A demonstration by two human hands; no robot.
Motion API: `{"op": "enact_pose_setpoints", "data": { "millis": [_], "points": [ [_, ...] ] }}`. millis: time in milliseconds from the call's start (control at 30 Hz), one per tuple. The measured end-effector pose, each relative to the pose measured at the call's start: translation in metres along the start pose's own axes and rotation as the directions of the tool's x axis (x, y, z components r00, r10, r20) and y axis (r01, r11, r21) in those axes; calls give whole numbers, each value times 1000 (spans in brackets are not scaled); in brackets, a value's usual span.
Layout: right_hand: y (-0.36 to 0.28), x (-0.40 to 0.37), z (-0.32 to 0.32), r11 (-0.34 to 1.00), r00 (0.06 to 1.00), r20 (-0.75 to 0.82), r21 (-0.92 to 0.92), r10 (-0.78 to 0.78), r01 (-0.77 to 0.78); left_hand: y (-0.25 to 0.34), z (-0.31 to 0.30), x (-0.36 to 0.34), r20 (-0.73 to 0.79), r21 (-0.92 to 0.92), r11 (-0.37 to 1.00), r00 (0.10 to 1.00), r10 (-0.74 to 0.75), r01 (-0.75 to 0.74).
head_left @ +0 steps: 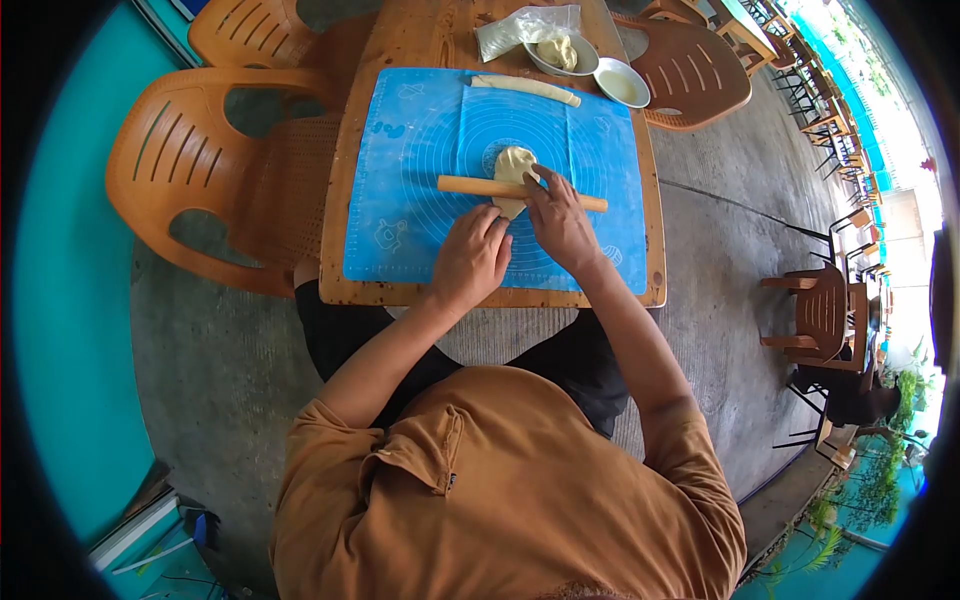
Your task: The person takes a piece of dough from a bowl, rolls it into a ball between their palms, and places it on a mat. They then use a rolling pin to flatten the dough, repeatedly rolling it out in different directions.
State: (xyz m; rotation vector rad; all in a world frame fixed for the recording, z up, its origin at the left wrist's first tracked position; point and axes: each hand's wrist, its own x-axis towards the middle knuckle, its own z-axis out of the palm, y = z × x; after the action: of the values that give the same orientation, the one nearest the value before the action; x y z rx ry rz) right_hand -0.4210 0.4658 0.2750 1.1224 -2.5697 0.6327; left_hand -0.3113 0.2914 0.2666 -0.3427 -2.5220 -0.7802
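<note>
A piece of pale dough (515,161) lies on the blue baking mat (400,210), its narrow near end showing below a wooden rolling pin (470,185). The pin lies crosswise over the dough. My left hand (472,252) is at the dough's near edge, fingers drawn together on it and partly hidden. My right hand (563,222) grips the rolling pin from above, its fingertips reaching over to the dough's right side. A long rolled strip of dough (526,88) rests along the mat's far edge.
Beyond the mat stand a bowl (583,58) with dough in it, a small white bowl (622,84) and a clear plastic bag (515,32). The wooden table (420,40) has plastic chairs on both sides, an orange one (215,170) left and a brown one (695,75) right.
</note>
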Motion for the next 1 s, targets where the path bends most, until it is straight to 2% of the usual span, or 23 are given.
{"op": "enact_pose_setpoints", "data": {
  "millis": [133,200,233,300,333,400,567,767,1000],
  "points": [
    [-13,-1,-3,993,999,38,113,38,-42,1,6,-3,39,82,993,996,77,-80],
    [-23,7,-11,974,985,164,206,62,-96,4,8,-1,74,91,994,996,50,-57],
    [-24,8,-8,974,984,166,206,65,-99,4,9,-1,77,88,994,996,50,-57],
    [-25,12,-1,993,964,254,62,83,-102,4,11,-3,163,128,991,986,21,-43],
    [-24,14,2,993,962,262,64,82,-102,4,11,-3,165,126,991,986,14,-35],
    [-22,19,7,992,972,211,49,100,-113,6,12,-3,148,134,991,989,12,-32],
    [1,42,22,994,969,228,-71,92,-78,6,11,0,186,194,979,982,26,-62],
    [21,72,37,978,972,181,-173,148,-116,4,11,-1,191,229,969,981,47,-91],
    [48,102,49,973,966,169,-156,195,-169,6,9,4,196,232,969,980,37,-83]
  ]
}}
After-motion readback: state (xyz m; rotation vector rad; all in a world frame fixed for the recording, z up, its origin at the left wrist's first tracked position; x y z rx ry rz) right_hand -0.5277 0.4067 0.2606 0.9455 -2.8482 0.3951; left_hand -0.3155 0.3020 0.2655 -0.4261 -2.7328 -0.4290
